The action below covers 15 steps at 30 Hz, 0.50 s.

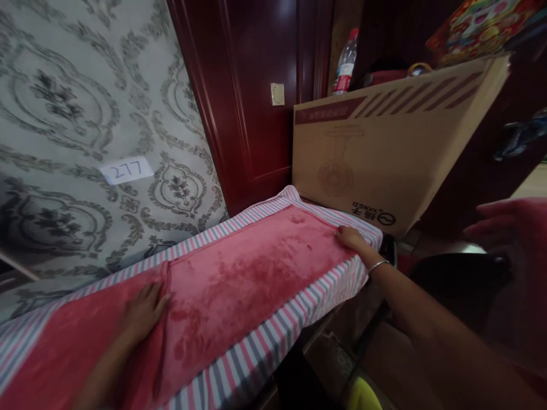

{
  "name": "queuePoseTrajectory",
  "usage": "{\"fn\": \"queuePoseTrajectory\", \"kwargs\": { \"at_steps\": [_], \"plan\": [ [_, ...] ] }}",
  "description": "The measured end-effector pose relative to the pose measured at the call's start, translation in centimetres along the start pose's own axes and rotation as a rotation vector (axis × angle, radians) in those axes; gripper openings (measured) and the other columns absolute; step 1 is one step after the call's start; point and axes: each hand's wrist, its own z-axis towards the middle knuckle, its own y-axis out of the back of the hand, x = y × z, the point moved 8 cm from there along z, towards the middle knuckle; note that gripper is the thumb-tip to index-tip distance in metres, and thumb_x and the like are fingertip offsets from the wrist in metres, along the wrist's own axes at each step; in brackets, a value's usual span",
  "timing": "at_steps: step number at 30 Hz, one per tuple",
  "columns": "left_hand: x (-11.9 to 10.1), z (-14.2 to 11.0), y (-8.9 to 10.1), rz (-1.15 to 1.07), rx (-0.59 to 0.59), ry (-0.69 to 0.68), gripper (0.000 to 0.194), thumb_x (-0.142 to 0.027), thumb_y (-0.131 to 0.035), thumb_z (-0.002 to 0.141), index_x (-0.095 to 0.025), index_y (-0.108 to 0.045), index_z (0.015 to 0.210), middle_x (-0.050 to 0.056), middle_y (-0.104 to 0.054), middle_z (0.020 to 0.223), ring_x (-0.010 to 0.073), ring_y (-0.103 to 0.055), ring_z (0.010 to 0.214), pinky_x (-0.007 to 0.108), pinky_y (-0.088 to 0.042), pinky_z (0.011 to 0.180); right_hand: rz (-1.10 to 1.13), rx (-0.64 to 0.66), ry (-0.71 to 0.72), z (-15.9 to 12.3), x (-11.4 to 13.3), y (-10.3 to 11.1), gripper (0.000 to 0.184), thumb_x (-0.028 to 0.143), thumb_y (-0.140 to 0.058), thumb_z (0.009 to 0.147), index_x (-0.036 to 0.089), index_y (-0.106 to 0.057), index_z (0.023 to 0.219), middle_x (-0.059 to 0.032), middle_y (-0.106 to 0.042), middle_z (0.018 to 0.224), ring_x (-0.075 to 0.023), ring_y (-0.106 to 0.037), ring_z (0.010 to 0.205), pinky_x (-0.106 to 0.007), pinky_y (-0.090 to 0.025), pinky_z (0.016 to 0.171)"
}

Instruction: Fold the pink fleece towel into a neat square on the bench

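Note:
A pink plush towel [252, 267] lies spread flat on a table or bench covered with a striped cloth [260, 336], its nap showing darker brushed patches. At its far right corner is my right hand [350, 238], with a silver bangle on the wrist; thumb and fingers close on the towel's edge. My left hand [143, 313] rests on a deeper red cloth [85, 324] at the left, fingers lying flat beside a raised, folded edge. Whether this red cloth and the pink towel are one piece, I cannot tell.
A large cardboard box [376, 154] stands behind the far end, with a plastic bottle [345, 65] by its top edge. Patterned wallpaper [64, 114] and a dark red door panel [265, 102] border the far side. Blurred pink fabric [521, 245] shows at right.

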Motion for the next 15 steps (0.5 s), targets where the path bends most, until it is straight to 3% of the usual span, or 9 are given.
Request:
{"fn": "queuePoseTrajectory", "kwargs": {
  "at_steps": [2,4,7,10,12,15],
  "plan": [
    [-3.2,1.4,0.2,-0.005,0.047,-0.084,0.062,-0.04,-0.03,0.098,-0.008,-0.048,0.149,0.02,-0.047,0.156,0.0332,-0.04,0.147,0.056,-0.037,0.115,0.002,0.026,0.008,0.6,0.1,-0.1,0.045,0.031,-0.053,0.097,0.004,-0.064,0.131,-0.0257,-0.063,0.134,-0.0326,-0.062,0.123,-0.034,-0.047,0.096],
    [-8.1,2.4,0.2,-0.024,0.101,-0.24,0.06,-0.039,-0.036,0.098,-0.01,-0.049,0.149,0.018,-0.046,0.157,0.0302,-0.035,0.15,0.051,-0.032,0.12,0.014,0.052,0.017,1.1,0.1,0.0,0.043,0.029,-0.057,0.095,0.003,-0.066,0.127,-0.0264,-0.063,0.132,-0.0327,-0.063,0.12,-0.033,-0.048,0.093],
    [-15.8,3.1,-0.2,-0.077,0.158,-0.385,0.059,-0.04,-0.039,0.099,-0.017,-0.044,0.154,0.016,-0.037,0.162,0.0301,-0.033,0.151,0.054,-0.03,0.12,0.05,0.107,0.031,1.9,-0.3,0.2,0.037,0.03,-0.064,0.091,0.003,-0.072,0.114,-0.0247,-0.07,0.119,-0.0304,-0.068,0.108,-0.031,-0.05,0.085],
    [-22.0,3.2,-0.1,-0.108,0.064,-0.483,0.062,-0.041,-0.043,0.099,-0.021,-0.038,0.158,0.015,-0.022,0.168,0.0333,-0.022,0.155,0.06,-0.023,0.121,0.108,0.171,0.055,2.5,-1.2,0.6,0.037,0.039,-0.071,0.086,0.008,-0.075,0.107,-0.0178,-0.074,0.107,-0.0263,-0.071,0.093,-0.029,-0.052,0.078],
    [-24.3,3.0,-0.8,-0.103,0.041,-0.495,0.063,-0.042,-0.045,0.099,-0.024,-0.035,0.159,0.014,-0.019,0.169,0.0356,-0.018,0.156,0.063,-0.019,0.121,0.213,0.22,0.059,2.7,-2.0,0.6,0.042,0.044,-0.074,0.083,0.012,-0.074,0.11,-0.0151,-0.074,0.11,-0.025,-0.071,0.092,-0.03,-0.054,0.079],
    [-25.5,2.5,-3.4,-0.078,0.128,-0.478,0.063,-0.043,-0.044,0.1,-0.026,-0.034,0.159,0.011,-0.024,0.168,0.0384,-0.02,0.155,0.067,-0.02,0.12,0.499,0.278,0.008,2.5,-2.6,0.5,0.047,0.043,-0.079,0.076,0.016,-0.072,0.113,-0.0151,-0.073,0.117,-0.0256,-0.07,0.098,-0.032,-0.056,0.082]
  ]
}}
